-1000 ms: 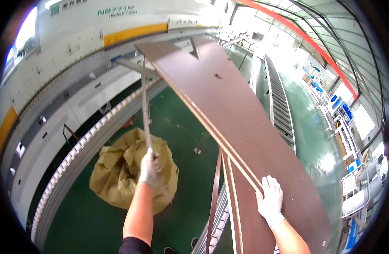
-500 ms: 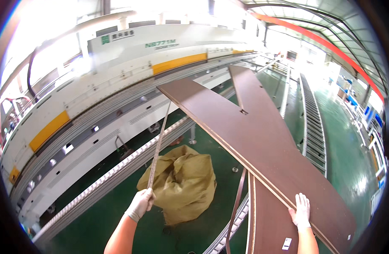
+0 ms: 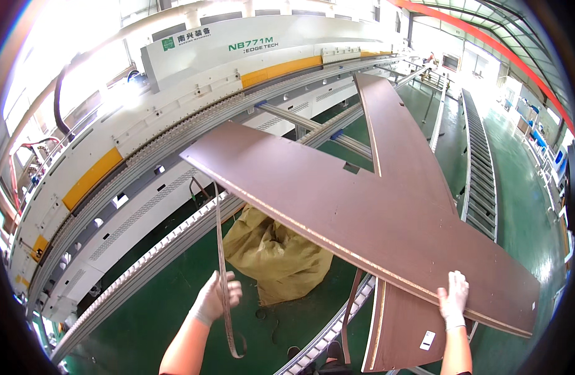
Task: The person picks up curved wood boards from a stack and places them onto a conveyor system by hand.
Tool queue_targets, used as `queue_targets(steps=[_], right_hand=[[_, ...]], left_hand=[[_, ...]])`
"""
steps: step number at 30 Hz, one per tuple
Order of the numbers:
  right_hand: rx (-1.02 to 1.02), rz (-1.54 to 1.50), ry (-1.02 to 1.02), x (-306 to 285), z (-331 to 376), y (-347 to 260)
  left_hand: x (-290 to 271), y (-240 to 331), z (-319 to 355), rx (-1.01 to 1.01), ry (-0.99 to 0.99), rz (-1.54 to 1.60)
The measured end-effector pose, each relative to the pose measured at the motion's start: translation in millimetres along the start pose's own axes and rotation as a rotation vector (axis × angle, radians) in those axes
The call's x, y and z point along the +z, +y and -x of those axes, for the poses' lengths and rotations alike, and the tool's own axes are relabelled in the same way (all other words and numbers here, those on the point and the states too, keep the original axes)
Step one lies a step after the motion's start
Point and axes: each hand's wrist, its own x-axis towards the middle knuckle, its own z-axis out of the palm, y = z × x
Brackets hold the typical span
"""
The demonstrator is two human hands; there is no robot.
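Observation:
My right hand (image 3: 453,299), in a white glove, lies open and flat near the edge of a long brown board (image 3: 312,194). That board crosses over a second brown board (image 3: 403,131) stretching away from me; a third board (image 3: 400,331) with a white label lies underneath. From the far-left corner of the top board hangs a narrow strip of edge banding (image 3: 221,244), its lower end curling. My gloved left hand (image 3: 217,299) is at this strip, fingers apart, with the banding passing across the palm side. It does not look gripped.
A white and yellow edge-banding machine (image 3: 193,56) runs along the left. In front of it is a roller rail (image 3: 150,265). An olive sack (image 3: 281,262) sits on the green floor. Another brown strip (image 3: 350,319) hangs by the lower board. A roller conveyor (image 3: 480,175) stands right.
The top board has swung, its far end moving left and nearer. My left hand has loosened from the banding, which now hangs down past it. My right hand has stayed on the board.

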Motion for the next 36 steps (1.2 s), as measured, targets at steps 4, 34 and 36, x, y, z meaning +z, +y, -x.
queue_targets(steps=[4, 34, 36], right_hand=[[-0.347, -0.009, -0.114, -6.0, -42.2, -120.4], [-0.458, -0.251, 0.093, -3.6, -73.8, -90.0], [-0.478, -0.262, 0.092, -1.9, -84.3, -79.6]], left_hand=[[0.7, 55.1, -80.7, 0.258, 0.247, -0.146], [-13.0, -38.0, 299.3, -0.055, 0.850, -0.988], [-20.7, -55.0, 329.4, -0.081, 0.874, -1.116]])
